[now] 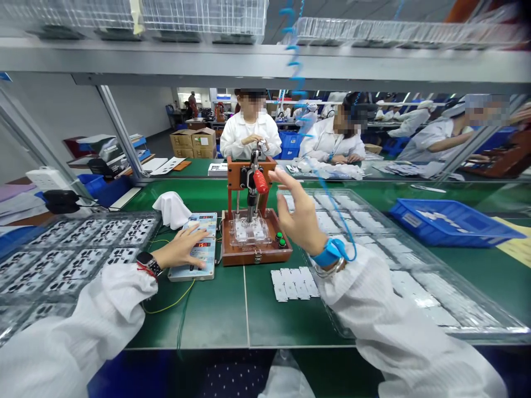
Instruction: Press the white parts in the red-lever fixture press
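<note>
The press (251, 210) stands on the bench (215, 320) before you, apparently centred for both hands. Your right hand (301, 213), loosely curved and empty, is beside its red handle (260, 181); your left hand (182, 247) spreads over the meters (209, 258), gripping nothing. Trays (477, 331) flank you, presumably for reach.

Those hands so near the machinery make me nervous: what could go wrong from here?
The right hand hovers by the red cylindrical handle of the brown hand press, so it might get pinched if that moves. The left hand, over the white rectangular box with red digits, could nudge a setting. The blue coiled cord leading to the blue wristband might snag.
</note>
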Tool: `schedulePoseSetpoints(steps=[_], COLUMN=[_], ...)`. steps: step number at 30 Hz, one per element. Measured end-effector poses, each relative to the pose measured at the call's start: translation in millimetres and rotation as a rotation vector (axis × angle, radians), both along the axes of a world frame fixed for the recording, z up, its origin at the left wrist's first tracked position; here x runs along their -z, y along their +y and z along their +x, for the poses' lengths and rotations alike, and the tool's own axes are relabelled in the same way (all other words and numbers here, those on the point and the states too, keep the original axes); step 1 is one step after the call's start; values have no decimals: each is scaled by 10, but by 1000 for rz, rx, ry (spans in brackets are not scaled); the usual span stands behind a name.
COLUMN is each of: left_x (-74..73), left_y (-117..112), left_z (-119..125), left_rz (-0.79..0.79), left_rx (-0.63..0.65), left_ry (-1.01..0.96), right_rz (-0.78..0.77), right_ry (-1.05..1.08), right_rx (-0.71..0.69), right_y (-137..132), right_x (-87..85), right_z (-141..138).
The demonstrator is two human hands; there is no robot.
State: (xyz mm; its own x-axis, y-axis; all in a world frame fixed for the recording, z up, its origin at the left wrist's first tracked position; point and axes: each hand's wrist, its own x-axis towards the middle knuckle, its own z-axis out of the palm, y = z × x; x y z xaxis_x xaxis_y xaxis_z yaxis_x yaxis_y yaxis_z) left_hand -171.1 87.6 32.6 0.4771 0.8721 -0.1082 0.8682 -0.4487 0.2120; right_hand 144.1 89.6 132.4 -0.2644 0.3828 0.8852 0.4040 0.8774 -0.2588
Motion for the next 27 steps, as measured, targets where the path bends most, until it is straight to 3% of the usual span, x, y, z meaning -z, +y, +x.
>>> schedulePoseSetpoints(steps=[3, 9, 13, 16, 24, 27], left_x=[36, 104, 66, -9, -186, -304], left_y=[48, 79, 51, 27, -1, -93], left_z=[-136, -274, -248, -188, -31, 133], left_rz=[-27, -104, -61, -56, 42, 126], left_rx=[-48, -84, -91, -64, 20, 30], left_ry=[4, 45, 72, 126, 347, 455], right_rz=[-87, -479, -617, -692, -787, -818], right_ry=[101, 333, 484, 528, 561, 556], right_rx=[84, 168, 202, 196, 120, 89], right_y=[92, 423, 503, 487, 383, 345], right_x=[269, 940, 1265, 1352, 1236, 1250], right_z=[269, 879, 1063, 1083, 1002, 957])
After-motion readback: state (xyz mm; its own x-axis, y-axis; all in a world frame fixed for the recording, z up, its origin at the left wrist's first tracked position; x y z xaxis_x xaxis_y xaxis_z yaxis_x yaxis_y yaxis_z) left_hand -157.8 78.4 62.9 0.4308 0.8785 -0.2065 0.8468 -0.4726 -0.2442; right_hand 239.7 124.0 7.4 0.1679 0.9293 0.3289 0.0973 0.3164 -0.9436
